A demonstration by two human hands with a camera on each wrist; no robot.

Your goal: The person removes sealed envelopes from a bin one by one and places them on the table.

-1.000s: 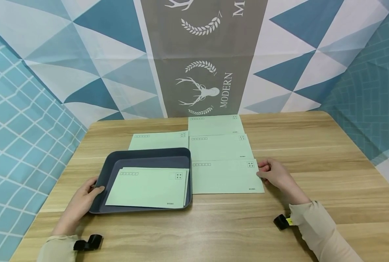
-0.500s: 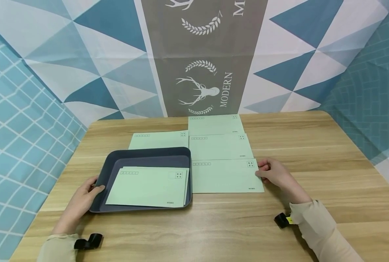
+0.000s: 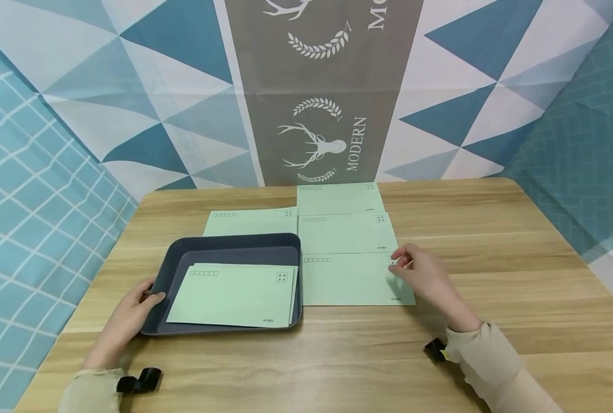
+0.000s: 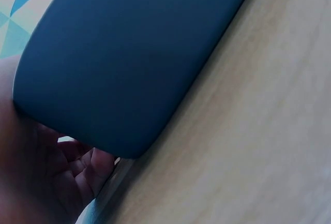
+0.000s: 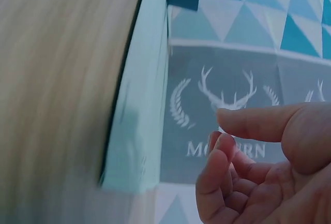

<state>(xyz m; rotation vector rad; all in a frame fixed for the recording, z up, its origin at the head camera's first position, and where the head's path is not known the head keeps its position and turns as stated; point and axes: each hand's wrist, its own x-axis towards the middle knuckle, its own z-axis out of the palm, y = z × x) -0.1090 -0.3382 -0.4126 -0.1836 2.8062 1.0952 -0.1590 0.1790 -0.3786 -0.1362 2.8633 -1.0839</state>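
Note:
My left hand (image 3: pixel 131 314) grips the left rim of a dark blue tray (image 3: pixel 239 244), thumb over the edge; the left wrist view shows the tray's outer side (image 4: pixel 124 63) with curled fingers (image 4: pixel 93 169) beneath it. Pale green envelopes (image 3: pixel 229 298) lie stacked inside the tray. Just above the right end of the nearest loose envelope (image 3: pixel 352 281) hovers my right hand (image 3: pixel 425 275). Its fingers are loosely bent and hold nothing; a small gap between thumb and index finger shows in the right wrist view.
Behind the nearest envelope lie a middle envelope (image 3: pixel 347 232) and a far one (image 3: pixel 339 198) in a column. Another envelope (image 3: pixel 252 222) is partly hidden behind the tray. Wooden tabletop (image 3: pixel 471 223) extends to the right; patterned cloth (image 3: pixel 316 74) hangs at the back.
My right hand has lifted off the right edge of the nearest envelope and moved left over it. The left hand and the tray have stayed in place.

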